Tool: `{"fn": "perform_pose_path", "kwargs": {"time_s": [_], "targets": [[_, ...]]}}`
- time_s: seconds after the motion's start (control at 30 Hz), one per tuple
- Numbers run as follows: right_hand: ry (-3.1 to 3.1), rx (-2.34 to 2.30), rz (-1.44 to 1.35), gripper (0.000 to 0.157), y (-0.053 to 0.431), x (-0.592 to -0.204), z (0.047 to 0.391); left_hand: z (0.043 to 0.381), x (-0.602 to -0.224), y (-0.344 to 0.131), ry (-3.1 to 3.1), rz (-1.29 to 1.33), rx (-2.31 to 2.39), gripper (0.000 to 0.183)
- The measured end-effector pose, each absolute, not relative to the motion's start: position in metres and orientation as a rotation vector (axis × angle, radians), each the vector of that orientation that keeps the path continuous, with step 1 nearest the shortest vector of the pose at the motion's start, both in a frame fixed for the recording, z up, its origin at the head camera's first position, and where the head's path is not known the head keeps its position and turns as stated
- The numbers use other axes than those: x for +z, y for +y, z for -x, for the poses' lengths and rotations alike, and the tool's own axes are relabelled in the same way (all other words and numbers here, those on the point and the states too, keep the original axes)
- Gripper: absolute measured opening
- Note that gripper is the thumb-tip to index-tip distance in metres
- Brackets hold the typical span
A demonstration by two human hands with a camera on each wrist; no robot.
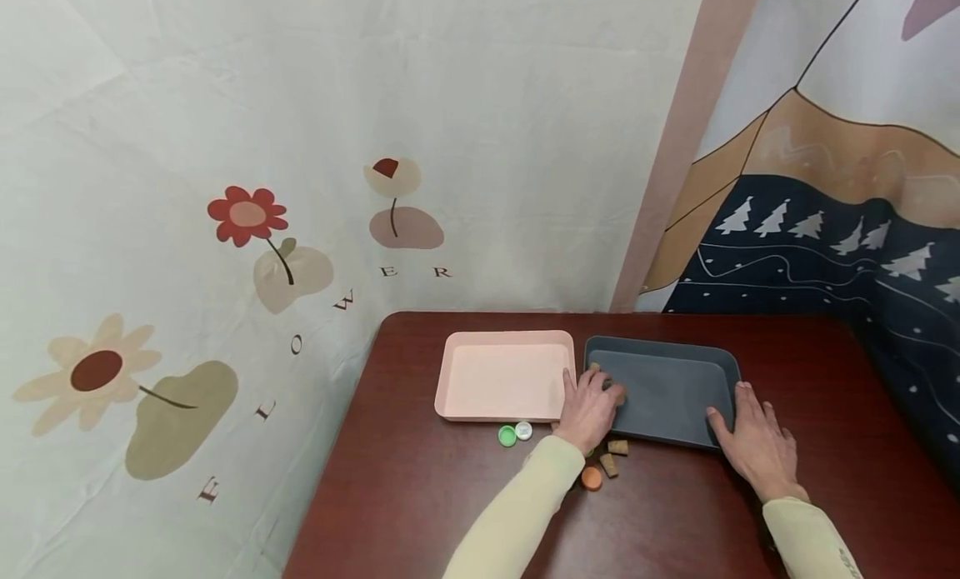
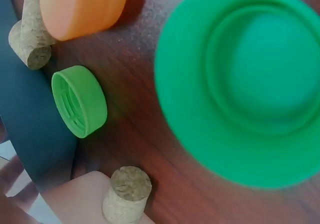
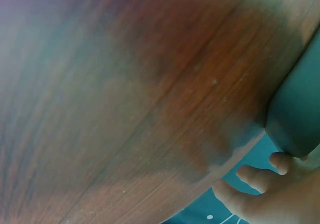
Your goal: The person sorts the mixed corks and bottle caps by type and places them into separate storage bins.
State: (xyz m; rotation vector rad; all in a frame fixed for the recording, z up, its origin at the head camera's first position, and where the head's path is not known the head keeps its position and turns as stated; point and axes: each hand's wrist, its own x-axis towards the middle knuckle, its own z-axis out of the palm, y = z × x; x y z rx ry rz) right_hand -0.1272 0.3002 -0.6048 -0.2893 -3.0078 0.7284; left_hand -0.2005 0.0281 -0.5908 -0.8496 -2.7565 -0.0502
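My left hand (image 1: pixel 587 412) reaches over the left side of the dark grey tray (image 1: pixel 667 391), with its fingers bent around a small tan cork (image 1: pixel 595 367) that is mostly hidden by them. Below that wrist lie two more corks (image 1: pixel 618 446), an orange cap (image 1: pixel 592 478) and a partly covered light green cap (image 2: pixel 80 101). My right hand (image 1: pixel 763 446) rests on the tray's front right corner, thumb at the rim and fingers spread along the outer side. In the right wrist view those fingers (image 3: pixel 255 179) show beside the tray's edge.
A pink tray (image 1: pixel 506 375) stands just left of the dark one. In front of it lie a green cap (image 1: pixel 507 436) and a white cap (image 1: pixel 523 431). The brown table (image 1: pixel 390 496) meets a printed cloth wall (image 1: pixel 525 146) behind the trays.
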Motion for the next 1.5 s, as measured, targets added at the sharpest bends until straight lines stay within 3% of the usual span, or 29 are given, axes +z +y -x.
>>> {"fn": "perform_pose_path", "kwargs": {"time_s": [0.23,0.4,0.87,1.5], "targets": [[-3.007,0.715,0.289,0.087,0.299,-0.604,0.127,0.195,-0.588,0.02,-2.815,0.813,-0.151,0.052],[-2.995,0.715,0.274,0.086,0.302,-0.605,0.124,0.19,-0.583,0.006,-2.808,0.807,-0.3,0.058],[-3.051,0.694,0.346,0.09,0.309,-0.606,0.125,0.183,-0.579,-0.062,-2.756,0.682,-0.397,0.054],[-3.055,0.68,0.325,0.088,0.3,-0.603,0.13,0.154,-0.595,-0.104,-2.55,1.061,-0.135,0.04]]}}
